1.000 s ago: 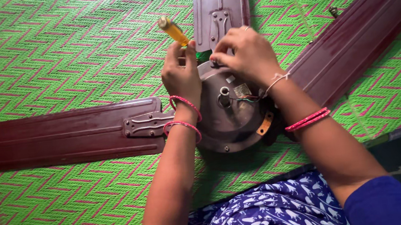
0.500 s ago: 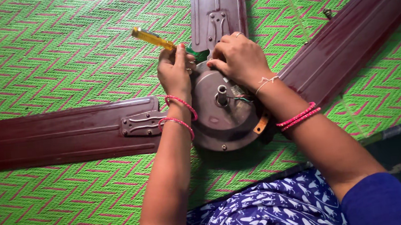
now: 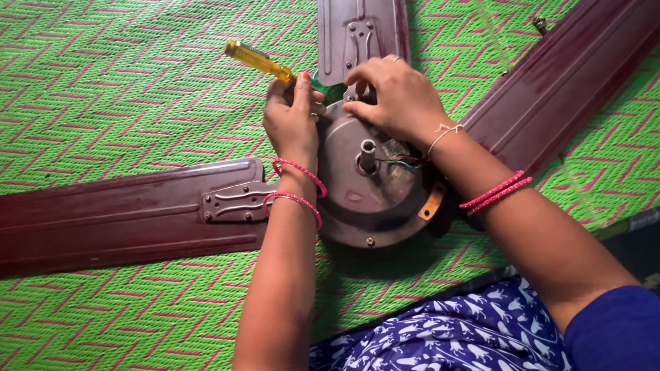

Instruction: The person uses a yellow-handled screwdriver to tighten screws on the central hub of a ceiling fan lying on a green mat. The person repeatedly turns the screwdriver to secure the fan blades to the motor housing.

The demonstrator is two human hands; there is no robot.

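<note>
1. Head view: the left hand [image 3: 291, 122] is clenching a screwdriver [image 3: 259, 61] with a yellow handle, which is sticking out up and to its left over open green woven mat [image 3: 86, 81].
2. The right hand [image 3: 396, 99] is lying just beside it, fingers pressing on the fan motor housing [image 3: 373, 197] where the upper blade [image 3: 359, 0] is joining; whether it is gripping anything I cannot tell.
3. The left blade [image 3: 86, 224] is stretching away below the left hand, and the right blade [image 3: 589, 56] is running off beyond the right hand.
4. The housing is looking round, dull maroon, with a short shaft [image 3: 366, 156] and wires at its centre.
</note>
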